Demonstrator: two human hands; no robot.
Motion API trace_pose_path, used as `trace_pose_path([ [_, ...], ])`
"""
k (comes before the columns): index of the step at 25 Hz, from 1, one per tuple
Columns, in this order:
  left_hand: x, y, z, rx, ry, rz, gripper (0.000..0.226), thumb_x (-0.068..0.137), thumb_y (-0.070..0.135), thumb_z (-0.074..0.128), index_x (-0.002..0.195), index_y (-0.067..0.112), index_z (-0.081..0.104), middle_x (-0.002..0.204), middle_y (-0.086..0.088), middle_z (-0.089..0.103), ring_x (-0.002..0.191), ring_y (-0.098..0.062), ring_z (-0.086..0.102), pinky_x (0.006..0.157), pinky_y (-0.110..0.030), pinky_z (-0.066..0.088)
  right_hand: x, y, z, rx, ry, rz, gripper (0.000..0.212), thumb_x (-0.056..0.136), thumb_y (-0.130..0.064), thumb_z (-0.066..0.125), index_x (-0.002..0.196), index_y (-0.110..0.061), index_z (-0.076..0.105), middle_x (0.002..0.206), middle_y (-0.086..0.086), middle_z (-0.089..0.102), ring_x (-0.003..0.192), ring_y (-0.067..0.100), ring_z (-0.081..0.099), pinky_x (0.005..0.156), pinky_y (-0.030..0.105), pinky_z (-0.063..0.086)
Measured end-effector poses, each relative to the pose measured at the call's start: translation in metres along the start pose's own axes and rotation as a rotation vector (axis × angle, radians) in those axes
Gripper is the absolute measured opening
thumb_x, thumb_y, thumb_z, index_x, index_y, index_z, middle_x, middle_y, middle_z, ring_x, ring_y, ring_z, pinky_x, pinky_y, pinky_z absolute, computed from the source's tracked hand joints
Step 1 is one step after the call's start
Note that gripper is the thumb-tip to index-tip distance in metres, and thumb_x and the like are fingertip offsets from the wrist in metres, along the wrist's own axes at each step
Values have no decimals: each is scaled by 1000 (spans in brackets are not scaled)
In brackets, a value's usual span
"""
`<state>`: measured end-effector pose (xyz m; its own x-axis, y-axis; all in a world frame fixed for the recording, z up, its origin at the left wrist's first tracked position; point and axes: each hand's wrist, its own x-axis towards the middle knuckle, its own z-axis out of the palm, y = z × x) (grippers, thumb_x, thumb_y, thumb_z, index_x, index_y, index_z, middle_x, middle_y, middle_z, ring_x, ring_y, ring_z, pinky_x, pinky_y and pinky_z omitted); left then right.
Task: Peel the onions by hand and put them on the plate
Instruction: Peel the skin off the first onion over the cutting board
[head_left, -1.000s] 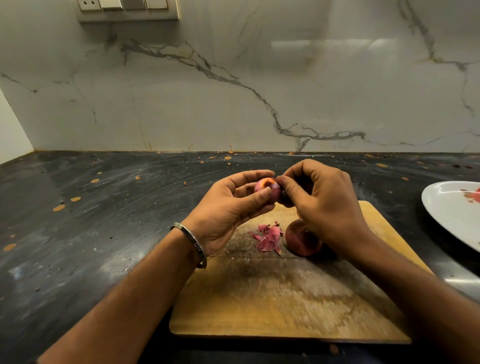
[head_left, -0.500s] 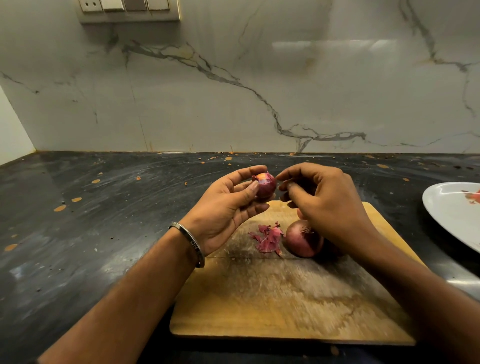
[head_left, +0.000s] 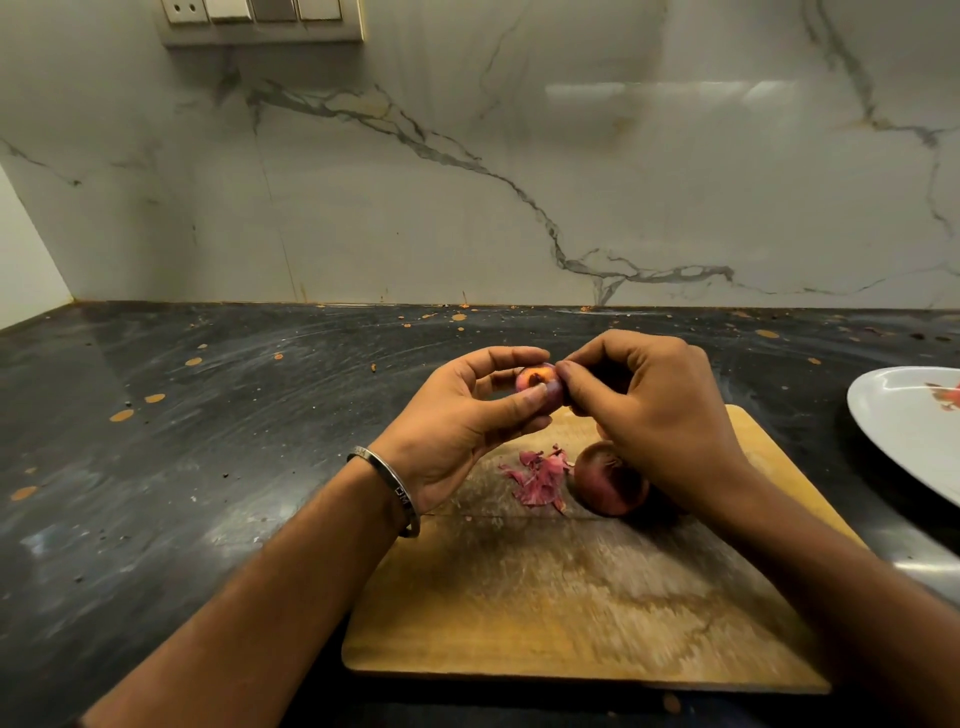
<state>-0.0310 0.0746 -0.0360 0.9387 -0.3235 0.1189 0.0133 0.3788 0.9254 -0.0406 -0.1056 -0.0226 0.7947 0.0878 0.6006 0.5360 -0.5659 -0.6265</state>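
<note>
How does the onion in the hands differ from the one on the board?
The held onion is up off the cutting board, gripped by the left hand and picked at by the right hand; the resting onion lies untouched beside the peel scraps. The held onion looks paler, the resting onion darker. Both are small and reddish.

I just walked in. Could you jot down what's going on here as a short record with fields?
Place: dark counter, marble wall behind
Left hand: holds a small onion
Right hand: pinches at that onion's skin
Board: wooden, under the hands
On board: second onion, unpeeled; pink peels beside it
Plate: white, right of the board, something red at the frame edge
Stage: peeling under way
</note>
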Motion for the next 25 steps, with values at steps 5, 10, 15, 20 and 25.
trace_pose_path([
  [5,0,1,2,5,10,-16,41,71,0,70,111,5,67,123,-23,63,99,-27,71,81,-33,61,1,3,2,-65,37,-12,7,93,-16,68,89,-12,72,72,-5,70,65,8,66,59,24,55],
  [10,1,2,0,-49,29,-2,42,72,2,66,113,8,66,114,-16,70,100,-28,71,84,-33,60,2,8,1,54,-1,118,7,97,-14,63,95,-13,70,79,-2,73,70,3,72,57,15,55],
  [15,0,3,0,-29,48,-10,47,74,3,65,121,8,63,125,-21,65,111,-37,66,86,-38,59,2,6,0,-3,-43,96,10,94,-13,67,95,-18,75,76,-6,74,66,1,71,64,24,61],
  [20,-1,4,1,5,59,-20,51,73,4,65,124,7,62,123,-21,66,110,-36,66,82,-34,60,3,4,-1,48,-16,130,13,97,-23,63,103,-19,74,83,-5,75,77,6,72,71,37,62],
  [25,-2,3,1,36,33,-15,49,71,4,67,120,7,64,120,-19,68,102,-26,70,79,-28,60,1,-1,-2,105,-77,105,18,90,-30,72,103,-19,78,84,-5,77,79,7,73,74,35,62],
])
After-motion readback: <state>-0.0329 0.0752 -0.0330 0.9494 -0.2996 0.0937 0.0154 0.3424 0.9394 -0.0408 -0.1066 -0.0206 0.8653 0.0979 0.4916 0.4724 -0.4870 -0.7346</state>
